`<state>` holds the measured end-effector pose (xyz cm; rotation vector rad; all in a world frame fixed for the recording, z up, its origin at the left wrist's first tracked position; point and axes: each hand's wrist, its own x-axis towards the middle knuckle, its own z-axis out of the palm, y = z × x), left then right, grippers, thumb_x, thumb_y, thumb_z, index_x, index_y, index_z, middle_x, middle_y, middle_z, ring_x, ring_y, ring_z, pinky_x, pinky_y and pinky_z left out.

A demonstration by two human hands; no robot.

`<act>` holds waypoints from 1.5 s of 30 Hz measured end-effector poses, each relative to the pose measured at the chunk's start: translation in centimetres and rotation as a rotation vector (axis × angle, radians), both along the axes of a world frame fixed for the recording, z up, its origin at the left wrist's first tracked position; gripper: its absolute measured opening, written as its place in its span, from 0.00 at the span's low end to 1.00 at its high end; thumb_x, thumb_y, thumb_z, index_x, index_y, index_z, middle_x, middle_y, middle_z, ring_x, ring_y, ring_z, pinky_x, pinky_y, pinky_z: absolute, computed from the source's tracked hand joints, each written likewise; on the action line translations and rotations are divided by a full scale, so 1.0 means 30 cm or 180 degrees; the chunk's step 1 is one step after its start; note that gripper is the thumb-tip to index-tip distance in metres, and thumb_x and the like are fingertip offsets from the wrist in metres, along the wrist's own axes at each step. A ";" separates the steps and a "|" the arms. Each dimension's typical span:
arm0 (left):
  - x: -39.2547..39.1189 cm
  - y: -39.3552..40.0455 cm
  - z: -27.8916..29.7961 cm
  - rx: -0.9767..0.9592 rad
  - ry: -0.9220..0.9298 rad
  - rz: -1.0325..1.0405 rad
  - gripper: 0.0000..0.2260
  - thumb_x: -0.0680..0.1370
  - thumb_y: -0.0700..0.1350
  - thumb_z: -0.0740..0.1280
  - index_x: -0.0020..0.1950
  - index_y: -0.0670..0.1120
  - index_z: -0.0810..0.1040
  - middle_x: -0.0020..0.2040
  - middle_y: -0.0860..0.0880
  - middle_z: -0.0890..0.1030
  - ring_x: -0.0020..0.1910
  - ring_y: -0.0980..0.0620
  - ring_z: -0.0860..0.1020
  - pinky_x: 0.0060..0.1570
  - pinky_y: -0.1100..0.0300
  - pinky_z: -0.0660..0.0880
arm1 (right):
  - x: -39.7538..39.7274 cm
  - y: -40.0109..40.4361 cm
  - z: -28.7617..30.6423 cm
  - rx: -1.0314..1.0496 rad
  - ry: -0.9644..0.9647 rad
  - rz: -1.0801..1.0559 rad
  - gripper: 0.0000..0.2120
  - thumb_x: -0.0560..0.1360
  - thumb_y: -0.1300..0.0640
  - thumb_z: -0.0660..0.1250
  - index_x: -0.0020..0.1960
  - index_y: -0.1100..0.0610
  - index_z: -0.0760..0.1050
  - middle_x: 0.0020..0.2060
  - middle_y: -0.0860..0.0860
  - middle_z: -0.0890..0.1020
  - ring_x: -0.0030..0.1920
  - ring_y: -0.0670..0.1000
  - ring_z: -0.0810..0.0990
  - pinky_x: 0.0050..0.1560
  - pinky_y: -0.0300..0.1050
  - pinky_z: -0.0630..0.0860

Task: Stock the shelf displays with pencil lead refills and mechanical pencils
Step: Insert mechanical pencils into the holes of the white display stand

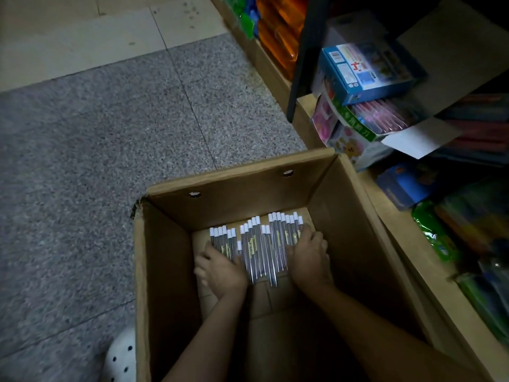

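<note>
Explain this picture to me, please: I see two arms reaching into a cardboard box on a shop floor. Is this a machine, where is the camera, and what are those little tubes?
No machine here: these are a person's two bare arms. The single camera is worn on the head and looks down, so you see roughly what that person sees. A cardboard box stands open on the grey floor beside shelves of goods. On its bottom lie clear tubes with white caps, most likely pencil lead refills. The left hand and right hand rest on either end of the row, seemingly gathering the tubes together. Nothing is lifted yet. At the lower left is a white shoe with holes.
</note>
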<state>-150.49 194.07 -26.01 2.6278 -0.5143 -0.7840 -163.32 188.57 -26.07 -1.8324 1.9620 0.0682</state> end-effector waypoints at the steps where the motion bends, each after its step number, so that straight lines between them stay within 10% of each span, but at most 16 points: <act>1: 0.006 -0.007 -0.005 0.0006 0.0044 0.0086 0.32 0.76 0.45 0.71 0.75 0.43 0.59 0.71 0.38 0.63 0.68 0.37 0.62 0.65 0.46 0.65 | -0.001 -0.007 -0.004 0.0049 -0.0043 -0.0050 0.30 0.79 0.50 0.64 0.76 0.58 0.56 0.66 0.57 0.68 0.65 0.54 0.69 0.60 0.46 0.73; 24: -0.043 0.005 -0.052 -0.0426 0.0365 -0.0223 0.13 0.79 0.36 0.62 0.64 0.35 0.72 0.61 0.37 0.75 0.61 0.39 0.72 0.61 0.49 0.69 | -0.006 0.087 0.040 0.0138 -0.0670 -0.0802 0.13 0.83 0.56 0.55 0.65 0.57 0.69 0.60 0.53 0.77 0.63 0.54 0.74 0.65 0.52 0.67; 31: -0.026 0.004 0.027 -0.0246 0.0780 0.0033 0.11 0.80 0.37 0.59 0.61 0.34 0.71 0.60 0.34 0.75 0.58 0.35 0.75 0.57 0.49 0.73 | -0.066 0.229 0.180 0.0819 -0.2101 -0.1485 0.09 0.84 0.55 0.51 0.54 0.53 0.70 0.38 0.49 0.74 0.35 0.46 0.72 0.30 0.38 0.66; 37: -0.112 0.027 0.321 -0.0907 0.2453 -0.0598 0.08 0.83 0.40 0.54 0.46 0.44 0.69 0.31 0.46 0.73 0.25 0.51 0.71 0.23 0.62 0.67 | -0.129 0.238 0.470 0.0733 -0.3227 -0.1417 0.11 0.85 0.57 0.52 0.46 0.57 0.68 0.28 0.53 0.71 0.19 0.46 0.68 0.19 0.34 0.64; 45: -0.271 -0.018 0.971 -0.1761 0.2928 -0.2354 0.14 0.85 0.47 0.53 0.41 0.47 0.68 0.27 0.52 0.65 0.19 0.61 0.60 0.17 0.70 0.57 | -0.304 0.256 0.976 -0.0206 -0.3213 -0.0737 0.16 0.85 0.51 0.51 0.44 0.59 0.68 0.27 0.53 0.70 0.20 0.47 0.68 0.21 0.38 0.64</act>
